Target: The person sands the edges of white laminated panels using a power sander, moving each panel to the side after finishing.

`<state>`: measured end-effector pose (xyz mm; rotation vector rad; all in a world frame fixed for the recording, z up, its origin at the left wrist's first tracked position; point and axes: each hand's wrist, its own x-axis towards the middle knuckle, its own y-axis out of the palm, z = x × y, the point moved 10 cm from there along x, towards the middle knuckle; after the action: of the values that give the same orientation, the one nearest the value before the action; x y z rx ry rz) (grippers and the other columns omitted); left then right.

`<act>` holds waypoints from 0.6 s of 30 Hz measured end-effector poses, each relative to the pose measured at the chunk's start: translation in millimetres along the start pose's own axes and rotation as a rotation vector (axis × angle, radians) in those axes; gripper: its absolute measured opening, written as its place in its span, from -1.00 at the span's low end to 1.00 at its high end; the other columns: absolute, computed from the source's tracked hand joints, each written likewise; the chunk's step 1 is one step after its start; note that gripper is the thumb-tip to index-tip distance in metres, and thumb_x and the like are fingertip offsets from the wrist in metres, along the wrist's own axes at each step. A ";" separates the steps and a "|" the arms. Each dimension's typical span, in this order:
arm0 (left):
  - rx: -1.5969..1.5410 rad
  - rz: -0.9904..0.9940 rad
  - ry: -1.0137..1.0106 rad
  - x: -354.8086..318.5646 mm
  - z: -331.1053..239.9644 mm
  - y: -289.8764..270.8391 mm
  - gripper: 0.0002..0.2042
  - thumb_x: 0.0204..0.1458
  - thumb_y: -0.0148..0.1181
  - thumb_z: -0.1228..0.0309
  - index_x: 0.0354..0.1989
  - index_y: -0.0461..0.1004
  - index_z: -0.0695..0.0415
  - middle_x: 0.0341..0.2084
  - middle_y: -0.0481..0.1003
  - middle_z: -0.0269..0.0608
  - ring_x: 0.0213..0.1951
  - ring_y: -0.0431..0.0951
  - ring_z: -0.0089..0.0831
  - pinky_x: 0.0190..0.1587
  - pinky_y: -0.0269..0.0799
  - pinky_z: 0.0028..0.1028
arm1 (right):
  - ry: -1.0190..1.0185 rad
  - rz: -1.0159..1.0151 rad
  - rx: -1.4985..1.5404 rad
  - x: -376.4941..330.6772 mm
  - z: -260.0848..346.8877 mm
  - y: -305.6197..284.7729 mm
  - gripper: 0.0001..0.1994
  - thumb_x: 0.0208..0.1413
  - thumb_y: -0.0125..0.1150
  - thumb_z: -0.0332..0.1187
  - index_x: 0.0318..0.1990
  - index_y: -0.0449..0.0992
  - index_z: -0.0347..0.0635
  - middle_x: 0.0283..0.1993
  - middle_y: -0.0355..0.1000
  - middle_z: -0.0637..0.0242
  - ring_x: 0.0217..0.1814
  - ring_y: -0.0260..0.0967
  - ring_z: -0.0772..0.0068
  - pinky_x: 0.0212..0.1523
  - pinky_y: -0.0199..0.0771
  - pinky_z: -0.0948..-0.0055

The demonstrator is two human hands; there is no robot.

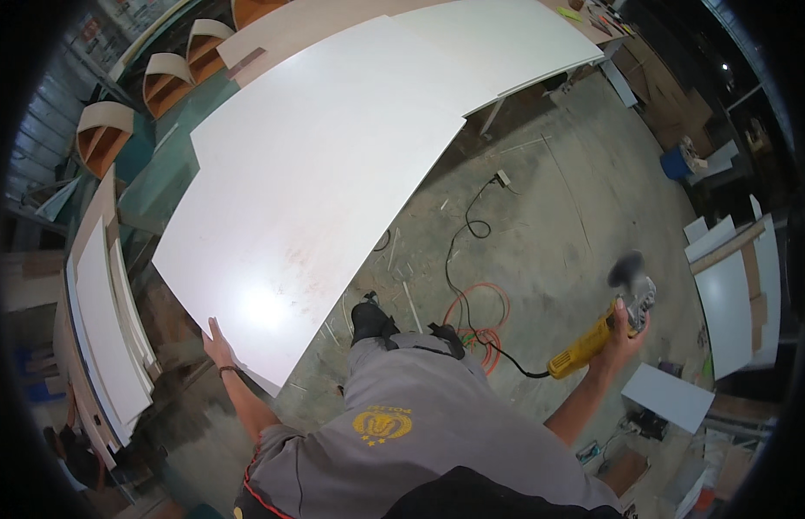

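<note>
The person's left hand (pixel 217 342) is flat against the near corner of a big white panel (pixel 333 164), fingers spread out along its edge rather than curled round it, and there's a dark band on that wrist. The panel lies on a workbench and hangs out over the concrete floor (pixel 549 216) toward the person, with a second white sheet (pixel 498 43) behind it at the bench's far end. Off to the side, well apart from the panel, the right hand (pixel 626 333) is raised with the fingers wrapped tight round the yellow body of an angle grinder (pixel 606 333); the disc end looks blurred, so can't really make out detail there. A black cable (pixel 472 268) runs from the grinder across the floor, past a loop of orange cord (pixel 479 313) just beside the person's feet. Curved wooden shelf pieces (pixel 104 134) sit along the far left of the shop, more white boards (pixel 108 320) stand stacked on edge by the left side, and a small white offcut (pixel 668 396) lies on the floor near the right arm.
</note>
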<state>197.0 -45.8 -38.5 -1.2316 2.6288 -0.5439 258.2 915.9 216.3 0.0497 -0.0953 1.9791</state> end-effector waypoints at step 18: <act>0.235 0.293 0.120 228.6 -89.1 142.0 -0.17 0.28 0.14 -0.09 0.43 0.16 0.45 0.34 0.35 0.18 0.38 0.32 -0.04 0.44 0.15 -0.21 | 0.077 0.080 -0.029 -115.3 14.0 140.9 -0.18 -0.04 0.61 -0.33 0.36 0.25 -0.30 -0.08 0.47 0.27 -0.16 0.49 0.44 -0.12 0.52 0.40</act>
<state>-76.8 -116.3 -17.4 -0.7505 2.6780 -0.8632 174.9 753.4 214.9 -0.0497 -0.0767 2.0569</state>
